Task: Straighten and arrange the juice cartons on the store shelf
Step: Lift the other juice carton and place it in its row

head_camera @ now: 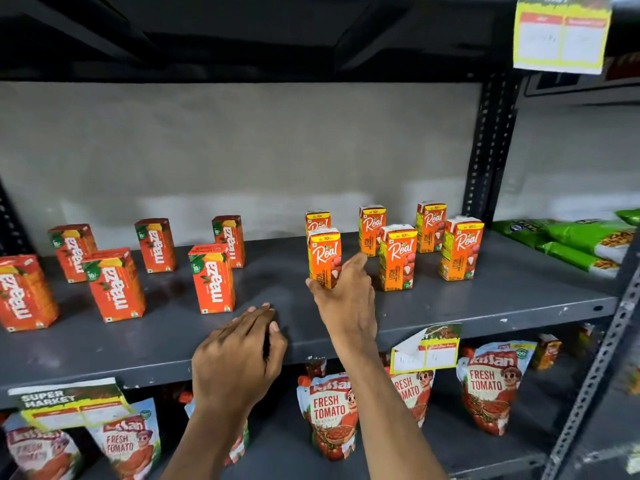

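Several red mango juice cartons stand scattered on the left of the grey shelf [485, 299], the nearest to the middle being one red carton [212, 278]. Several orange litchi cartons stand on the right in loose rows. My right hand [346, 299] grips the lower part of the front-left litchi carton [325, 252], which stands upright on the shelf. Another litchi carton [397, 258] is just to its right. My left hand [239, 355] rests at the shelf's front edge, fingers loosely curled, holding nothing.
Green snack packets [571, 240] lie on the neighbouring shelf at right. Tomato ketchup pouches [329, 410] fill the shelf below. Price tags [426, 351] hang from the shelf lip. A perforated upright post [485, 150] bounds the shelf on the right.
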